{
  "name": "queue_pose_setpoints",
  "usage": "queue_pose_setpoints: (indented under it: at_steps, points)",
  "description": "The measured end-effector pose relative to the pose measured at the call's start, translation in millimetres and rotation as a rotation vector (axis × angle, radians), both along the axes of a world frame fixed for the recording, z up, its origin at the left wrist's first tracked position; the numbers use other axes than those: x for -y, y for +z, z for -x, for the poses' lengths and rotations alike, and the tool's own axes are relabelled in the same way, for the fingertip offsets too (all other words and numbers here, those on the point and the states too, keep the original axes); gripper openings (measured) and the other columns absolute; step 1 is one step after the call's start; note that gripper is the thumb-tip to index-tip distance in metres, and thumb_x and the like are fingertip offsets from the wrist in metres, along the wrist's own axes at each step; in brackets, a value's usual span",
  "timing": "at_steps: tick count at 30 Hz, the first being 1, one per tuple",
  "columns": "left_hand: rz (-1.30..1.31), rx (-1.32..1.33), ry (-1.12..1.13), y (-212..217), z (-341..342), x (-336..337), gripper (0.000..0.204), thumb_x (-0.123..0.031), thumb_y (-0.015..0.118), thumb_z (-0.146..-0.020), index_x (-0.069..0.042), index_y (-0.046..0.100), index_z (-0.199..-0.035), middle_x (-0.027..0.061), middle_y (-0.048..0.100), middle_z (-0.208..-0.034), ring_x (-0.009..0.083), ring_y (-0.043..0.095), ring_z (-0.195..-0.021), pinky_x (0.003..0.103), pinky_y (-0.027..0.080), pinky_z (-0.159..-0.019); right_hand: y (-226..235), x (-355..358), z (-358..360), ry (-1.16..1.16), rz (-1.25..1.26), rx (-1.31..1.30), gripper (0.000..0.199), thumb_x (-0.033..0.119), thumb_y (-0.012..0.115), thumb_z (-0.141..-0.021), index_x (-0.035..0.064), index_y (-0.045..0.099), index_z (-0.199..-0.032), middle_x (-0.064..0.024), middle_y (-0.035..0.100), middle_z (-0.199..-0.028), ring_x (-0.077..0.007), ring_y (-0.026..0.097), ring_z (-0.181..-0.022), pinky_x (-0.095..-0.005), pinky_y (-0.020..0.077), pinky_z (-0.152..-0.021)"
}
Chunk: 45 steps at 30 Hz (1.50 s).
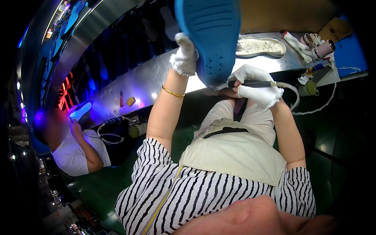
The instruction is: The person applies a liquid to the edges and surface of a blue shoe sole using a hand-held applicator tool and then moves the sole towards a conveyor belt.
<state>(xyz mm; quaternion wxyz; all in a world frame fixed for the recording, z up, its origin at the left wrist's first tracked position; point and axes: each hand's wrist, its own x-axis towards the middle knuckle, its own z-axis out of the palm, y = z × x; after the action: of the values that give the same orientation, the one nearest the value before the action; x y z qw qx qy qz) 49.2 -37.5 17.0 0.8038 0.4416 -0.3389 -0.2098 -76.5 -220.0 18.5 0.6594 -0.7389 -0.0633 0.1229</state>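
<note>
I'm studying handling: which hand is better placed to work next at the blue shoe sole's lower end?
Likely the white-gloved right hand: it holds a dark, pen-shaped, corded tool close to that end. The white-gloved left hand is occupied holding the blue, ridged sole by its side.

Ahead of me runs a metal bench (150,87). Toward its right end I see a spare glove (297,46), white with a red-edged cuff, lying near two pink cylinders (325,49). Beyond them, a piece of cardboard (335,29) leans above a blue box (350,64). A greenish jar (308,89) shows at the bench's near edge. Off to my left, a yellow block (131,101) rests just beside a thin red tool (121,98). Farther left, a co-worker (80,156) in a white shirt holds a blue-lit sole (81,111). Red lights (64,94) glow behind; the floor (100,197) is green.
</note>
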Motion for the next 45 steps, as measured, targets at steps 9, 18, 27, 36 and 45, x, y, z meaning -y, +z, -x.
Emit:
queue_pose_setpoints:
  at_steps: [9, 18, 27, 36, 45]
  points:
    - [-0.415, -0.119, -0.002, 1, -6, 9, 0.104, -0.085, 0.041, -0.063, -0.005, 0.044, -0.129, 0.0234, 0.059, -0.109, 0.0320, 0.065, -0.088, 0.043, 0.057, -0.072, -2, -4, -3, -0.040, 0.075, 0.345, 0.008, 0.002, 0.063, -0.070, 0.0036, 0.060, -0.077, -0.0060, 0.062, -0.083, -0.0144, 0.060, -0.078, -0.0275, 0.0490, -0.074]
    - [-0.645, -0.258, 0.099, 13, -4, 10, 0.088, -0.073, 0.056, -0.069, -0.005, 0.051, -0.123, 0.0187, 0.060, -0.106, 0.0250, 0.063, -0.089, 0.038, 0.054, -0.076, -2, 1, -8, 0.062, -0.149, 0.159, 0.011, 0.000, 0.063, -0.066, 0.0025, 0.056, -0.074, -0.0051, 0.059, -0.076, -0.0135, 0.057, -0.075, -0.0290, 0.0472, -0.070]
    - [-0.747, -0.127, 0.134, 14, -5, 16, 0.103, -0.084, 0.045, -0.063, -0.009, 0.042, -0.133, 0.0251, 0.053, -0.119, 0.0351, 0.058, -0.103, 0.049, 0.051, -0.081, -18, 15, -14, 0.057, 0.273, 0.347, 0.021, 0.016, 0.066, -0.069, 0.0043, 0.062, -0.085, -0.0039, 0.060, -0.086, -0.0141, 0.057, -0.080, -0.0283, 0.0474, -0.077]
    - [-0.702, -0.255, 0.104, 20, -6, 8, 0.097, -0.081, 0.046, -0.067, -0.007, 0.044, -0.132, 0.0232, 0.056, -0.115, 0.0318, 0.062, -0.092, 0.041, 0.055, -0.072, 3, 24, -21, 0.086, 0.337, 0.680, 0.012, 0.007, 0.063, -0.064, 0.0078, 0.058, -0.075, -0.0051, 0.058, -0.081, -0.0184, 0.056, -0.077, -0.0296, 0.0462, -0.075]
    - [0.215, -0.545, -0.023, -2, -20, -44, 0.080, -0.066, 0.043, -0.082, -0.003, 0.039, -0.131, 0.0177, 0.049, -0.126, 0.0322, 0.048, -0.116, 0.043, 0.042, -0.098, 6, 34, -12, -0.208, -0.088, 0.380, 0.020, -0.006, 0.062, -0.077, 0.0038, 0.054, -0.092, -0.0028, 0.059, -0.089, -0.0089, 0.056, -0.083, -0.0232, 0.0475, -0.075]
